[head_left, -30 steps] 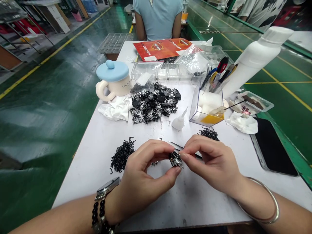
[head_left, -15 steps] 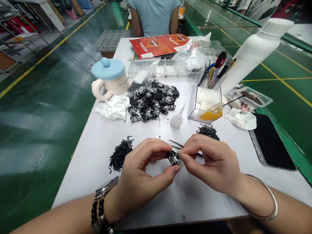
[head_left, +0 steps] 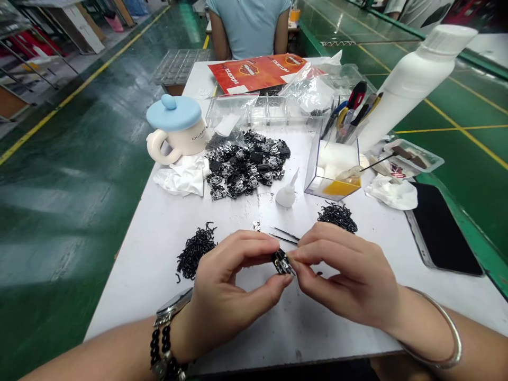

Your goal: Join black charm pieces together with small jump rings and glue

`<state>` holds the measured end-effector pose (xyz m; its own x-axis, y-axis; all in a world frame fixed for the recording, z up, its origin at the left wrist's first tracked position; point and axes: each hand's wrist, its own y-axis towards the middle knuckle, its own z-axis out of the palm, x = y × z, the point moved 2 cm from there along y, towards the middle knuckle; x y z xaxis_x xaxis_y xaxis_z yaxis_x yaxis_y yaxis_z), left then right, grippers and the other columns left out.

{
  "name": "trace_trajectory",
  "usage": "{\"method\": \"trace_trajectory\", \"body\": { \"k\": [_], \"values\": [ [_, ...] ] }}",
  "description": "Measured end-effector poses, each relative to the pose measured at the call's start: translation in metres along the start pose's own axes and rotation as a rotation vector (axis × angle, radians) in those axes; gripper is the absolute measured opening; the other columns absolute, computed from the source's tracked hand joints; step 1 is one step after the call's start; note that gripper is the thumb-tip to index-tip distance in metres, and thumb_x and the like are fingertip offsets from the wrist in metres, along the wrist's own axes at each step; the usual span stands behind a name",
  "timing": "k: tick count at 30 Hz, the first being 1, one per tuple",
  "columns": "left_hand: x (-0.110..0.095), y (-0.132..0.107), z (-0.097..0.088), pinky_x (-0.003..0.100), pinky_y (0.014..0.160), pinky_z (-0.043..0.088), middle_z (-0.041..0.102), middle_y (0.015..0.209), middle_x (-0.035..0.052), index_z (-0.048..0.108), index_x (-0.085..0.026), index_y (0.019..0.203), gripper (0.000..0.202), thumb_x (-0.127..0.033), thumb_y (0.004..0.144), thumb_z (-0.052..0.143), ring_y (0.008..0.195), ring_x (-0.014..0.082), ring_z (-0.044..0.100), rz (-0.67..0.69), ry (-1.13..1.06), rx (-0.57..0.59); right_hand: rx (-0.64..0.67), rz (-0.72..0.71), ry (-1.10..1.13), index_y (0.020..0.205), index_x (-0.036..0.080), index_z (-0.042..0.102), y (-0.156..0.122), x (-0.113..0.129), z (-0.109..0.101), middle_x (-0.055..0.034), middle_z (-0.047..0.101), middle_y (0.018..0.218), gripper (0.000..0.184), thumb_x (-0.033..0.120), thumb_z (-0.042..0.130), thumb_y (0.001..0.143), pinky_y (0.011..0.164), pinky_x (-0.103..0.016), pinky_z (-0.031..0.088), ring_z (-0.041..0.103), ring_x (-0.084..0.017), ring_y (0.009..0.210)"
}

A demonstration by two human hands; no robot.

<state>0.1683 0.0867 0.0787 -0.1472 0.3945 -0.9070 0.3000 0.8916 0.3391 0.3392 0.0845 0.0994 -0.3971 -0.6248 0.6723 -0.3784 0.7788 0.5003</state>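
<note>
My left hand [head_left: 228, 288] grips a small black-and-silver model part [head_left: 282, 262] between thumb and fingers, above the front of the table. At the part's right edge, my right hand [head_left: 349, 275] is closed in a pinch; what sits between its fingertips is hidden. Just beyond the hands lie tweezers [head_left: 283, 236], partly covered by my right hand, and a small silver piece [head_left: 256, 226]. One pile of small curved black pieces [head_left: 195, 253] is left of my left hand, and another black pile [head_left: 337, 216] lies behind my right.
A heap of black-and-silver parts [head_left: 248, 164] fills the middle back. Around it stand a lidded mug [head_left: 182, 135], a small white dropper bottle [head_left: 286, 196], a clear tool box [head_left: 333, 188] and a tall white bottle [head_left: 416, 84]. A phone [head_left: 444, 227] lies right. Ahead sits a person [head_left: 249, 26].
My right hand has shifted slightly, its fingertips still at the part's edge. The part has tilted a little in my left hand, and the view has moved slightly.
</note>
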Motion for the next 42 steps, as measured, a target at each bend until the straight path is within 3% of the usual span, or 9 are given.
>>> {"method": "trace_trajectory", "body": {
  "k": [12,17,24,29,35,39,42],
  "values": [
    [0.002,0.001,0.001,0.027,0.072,0.059,0.065,0.094,0.0079,0.064,-0.019,0.099,0.035,-0.007,0.067,0.072,0.088,0.0181,0.063,-0.014,-0.009,0.010,0.048,-0.072,-0.229,0.084,0.015,0.053,-0.006,0.002,0.000,-0.0045,0.056,0.071,0.010,0.008,0.057,0.079,0.058,-0.025,0.039,0.048,-0.012,0.067],
    [0.002,0.001,0.001,0.028,0.076,0.059,0.066,0.094,0.0078,0.065,-0.019,0.097,0.034,-0.007,0.066,0.072,0.089,0.0183,0.064,0.004,-0.009,0.030,0.093,-0.045,-0.193,0.085,0.015,0.054,-0.008,0.001,0.000,-0.0046,0.056,0.073,0.008,0.009,0.056,0.080,0.061,-0.025,0.040,0.048,-0.012,0.069],
    [0.003,0.002,0.002,0.021,0.073,0.060,0.064,0.096,0.0078,0.065,-0.018,0.098,0.032,-0.008,0.068,0.072,0.089,0.0163,0.064,-0.107,-0.120,0.055,0.075,-0.043,-0.213,0.084,0.015,0.055,-0.007,0.003,0.000,-0.0052,0.057,0.074,0.007,0.009,0.057,0.080,0.060,-0.024,0.040,0.050,-0.012,0.070],
    [0.005,0.002,0.001,0.023,0.074,0.060,0.064,0.095,0.0082,0.065,-0.017,0.098,0.032,-0.009,0.068,0.072,0.087,0.0168,0.065,-0.116,-0.140,0.056,0.066,0.123,-0.061,0.080,0.016,0.056,-0.003,0.004,-0.001,-0.0014,0.056,0.068,0.010,0.007,0.053,0.080,0.058,-0.021,0.041,0.049,-0.008,0.064],
    [0.006,0.001,0.002,0.025,0.074,0.061,0.063,0.095,0.0077,0.065,-0.018,0.098,0.032,-0.009,0.068,0.073,0.086,0.0172,0.065,-0.138,-0.182,0.065,0.137,0.459,0.224,0.071,0.016,0.059,0.001,-0.003,-0.002,0.0013,0.058,0.065,0.010,0.014,0.055,0.080,0.055,-0.017,0.041,0.051,-0.006,0.060],
    [0.005,0.002,0.001,0.023,0.075,0.060,0.063,0.094,0.0059,0.066,-0.019,0.099,0.034,-0.007,0.067,0.074,0.085,0.0150,0.064,-0.154,-0.201,0.064,0.176,0.695,0.544,0.071,0.016,0.062,0.001,-0.012,0.001,-0.0008,0.061,0.068,0.013,0.024,0.059,0.081,0.057,-0.018,0.043,0.054,-0.008,0.065],
    [0.005,0.003,0.001,0.021,0.074,0.060,0.063,0.092,0.0052,0.066,-0.019,0.099,0.035,-0.006,0.067,0.074,0.085,0.0145,0.064,-0.156,-0.218,0.064,0.190,0.785,0.827,0.073,0.014,0.064,0.001,-0.017,0.005,0.0011,0.060,0.067,0.006,0.019,0.068,0.075,0.056,-0.014,0.042,0.051,-0.004,0.061]
  ]
}}
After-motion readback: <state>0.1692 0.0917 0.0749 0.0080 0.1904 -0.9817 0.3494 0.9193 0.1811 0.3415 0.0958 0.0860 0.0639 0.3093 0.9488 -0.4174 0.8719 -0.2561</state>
